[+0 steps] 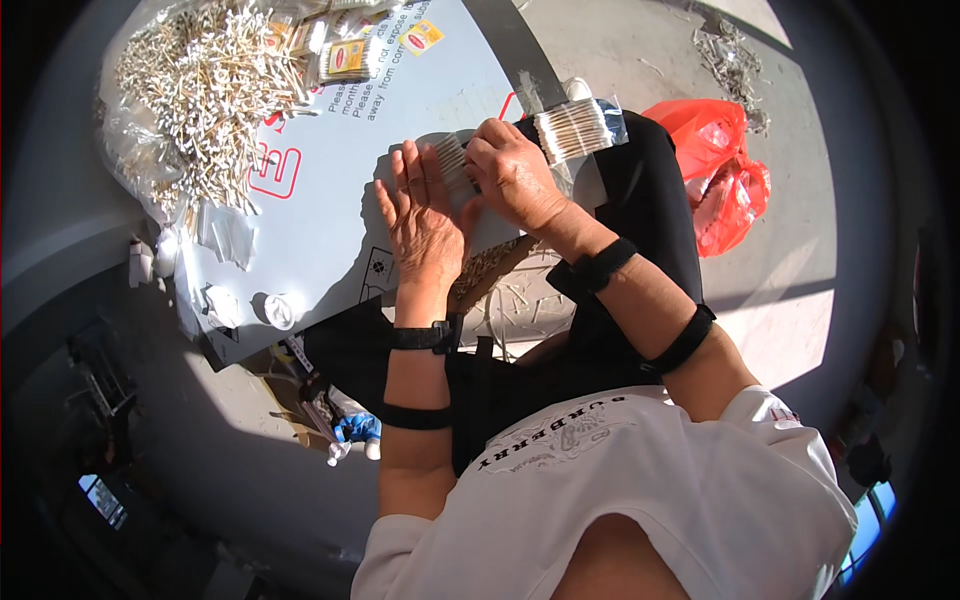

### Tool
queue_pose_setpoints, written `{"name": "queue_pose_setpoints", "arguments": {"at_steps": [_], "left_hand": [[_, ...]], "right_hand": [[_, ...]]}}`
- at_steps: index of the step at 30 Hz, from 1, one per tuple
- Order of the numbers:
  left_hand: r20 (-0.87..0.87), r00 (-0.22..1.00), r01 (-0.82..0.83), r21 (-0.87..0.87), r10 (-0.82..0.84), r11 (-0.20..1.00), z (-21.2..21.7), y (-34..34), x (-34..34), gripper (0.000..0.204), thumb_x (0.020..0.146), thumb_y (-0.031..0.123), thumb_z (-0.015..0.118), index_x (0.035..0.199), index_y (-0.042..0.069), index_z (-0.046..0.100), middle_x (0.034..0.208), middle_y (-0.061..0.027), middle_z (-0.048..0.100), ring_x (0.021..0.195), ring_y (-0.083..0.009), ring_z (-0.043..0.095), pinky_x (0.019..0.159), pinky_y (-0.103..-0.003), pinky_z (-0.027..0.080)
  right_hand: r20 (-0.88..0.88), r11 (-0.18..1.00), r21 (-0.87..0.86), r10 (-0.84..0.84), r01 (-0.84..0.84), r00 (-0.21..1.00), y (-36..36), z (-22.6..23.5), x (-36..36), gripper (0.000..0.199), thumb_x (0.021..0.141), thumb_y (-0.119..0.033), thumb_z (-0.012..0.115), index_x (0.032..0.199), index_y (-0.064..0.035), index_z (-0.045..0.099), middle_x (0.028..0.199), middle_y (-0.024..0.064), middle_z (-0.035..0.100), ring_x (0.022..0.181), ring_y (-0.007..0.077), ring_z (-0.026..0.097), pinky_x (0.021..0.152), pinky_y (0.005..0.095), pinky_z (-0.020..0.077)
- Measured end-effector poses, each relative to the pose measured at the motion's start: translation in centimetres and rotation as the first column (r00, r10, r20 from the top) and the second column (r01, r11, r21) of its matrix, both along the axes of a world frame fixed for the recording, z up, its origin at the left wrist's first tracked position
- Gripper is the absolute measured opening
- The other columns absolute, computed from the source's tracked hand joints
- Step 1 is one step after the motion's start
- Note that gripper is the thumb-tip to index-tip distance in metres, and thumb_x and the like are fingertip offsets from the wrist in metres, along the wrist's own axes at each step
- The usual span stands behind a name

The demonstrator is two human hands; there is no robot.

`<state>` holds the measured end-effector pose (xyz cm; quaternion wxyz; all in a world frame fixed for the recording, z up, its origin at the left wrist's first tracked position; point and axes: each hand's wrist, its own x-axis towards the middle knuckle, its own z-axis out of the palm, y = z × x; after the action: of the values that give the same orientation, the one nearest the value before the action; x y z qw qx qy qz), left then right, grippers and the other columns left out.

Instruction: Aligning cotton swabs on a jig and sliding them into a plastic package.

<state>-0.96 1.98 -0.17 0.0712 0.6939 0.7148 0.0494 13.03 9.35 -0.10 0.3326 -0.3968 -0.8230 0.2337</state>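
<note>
Landmark: heap of loose cotton swabs on the counter. Right of and a bit nearer the person than the heap, a flat row of swabs lies between the two hands. Left hand nearly flat, fingers straight, thumb out, against the row's left side, not gripping that I can see. Right hand half closed, fingers curled at the row's right side; cannot tell if it pinches anything. Farther right of the heap, past the right hand, a second lined-up bundle in clear film. Yellow-labelled packs at the heap's upper right look finished. Clear sleeves sit just below the heap. Judging progress: partway; some packs done, this row apparently unbagged, most swabs unsorted.
</note>
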Motion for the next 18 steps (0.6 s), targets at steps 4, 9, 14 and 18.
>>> {"name": "queue_pose_setpoints", "arguments": {"at_steps": [4,9,14,18], "left_hand": [[0.018,0.999,0.042,0.062,-0.043,0.997,-0.3,-0.2,-0.4,0.082,0.093,0.049,0.053,0.153,0.006,0.016,0.16,-0.0151,0.013,0.148,-0.0285,0.013,0.118,-0.051,0.008],[0.381,0.924,-0.064,0.183,-0.011,0.981,0.3,0.2,-0.8,0.066,0.098,0.03,0.05,0.152,0.005,0.019,0.158,-0.0177,0.017,0.146,-0.0312,0.017,0.118,-0.049,0.012],[0.762,0.647,-0.323,0.277,-0.002,0.905,0.6,1.6,-0.8,0.064,0.092,0.008,0.052,0.149,0.001,0.024,0.156,-0.0211,0.019,0.145,-0.0355,0.019,0.118,-0.045,0.018],[0.499,0.867,-0.099,0.194,-0.012,0.976,1.7,1.6,-0.4,0.073,0.088,0.02,0.062,0.148,0.002,0.026,0.157,-0.0184,0.02,0.146,-0.0334,0.017,0.117,-0.05,0.017]], "right_hand": [[0.081,0.952,-0.264,-0.136,0.153,0.987,0.4,1.2,-0.9,0.015,0.07,0.0,0.068,0.083,-0.0036,0.061,0.087,0.0111,0.058,0.078,0.0316,0.06,0.069,0.0382,0.0512],[-0.452,0.914,-0.405,-0.229,0.031,0.862,0.7,0.6,-0.6,0.03,0.078,0.011,0.057,0.105,-0.0008,0.062,0.116,0.0118,0.057,0.107,0.0244,0.061,0.09,0.0313,0.0514],[-0.376,0.915,-0.393,-0.252,0.093,0.892,-0.3,-0.5,-1.6,0.032,0.076,0.006,0.069,0.107,-0.0019,0.064,0.119,0.0112,0.056,0.108,0.0239,0.06,0.091,0.0309,0.0512],[-0.189,0.978,-0.21,-0.053,0.012,0.981,-0.6,0.0,0.0,0.022,0.07,0.003,0.071,0.091,-0.0029,0.064,0.099,0.0113,0.06,0.091,0.0286,0.063,0.077,0.0344,0.0529]]}}
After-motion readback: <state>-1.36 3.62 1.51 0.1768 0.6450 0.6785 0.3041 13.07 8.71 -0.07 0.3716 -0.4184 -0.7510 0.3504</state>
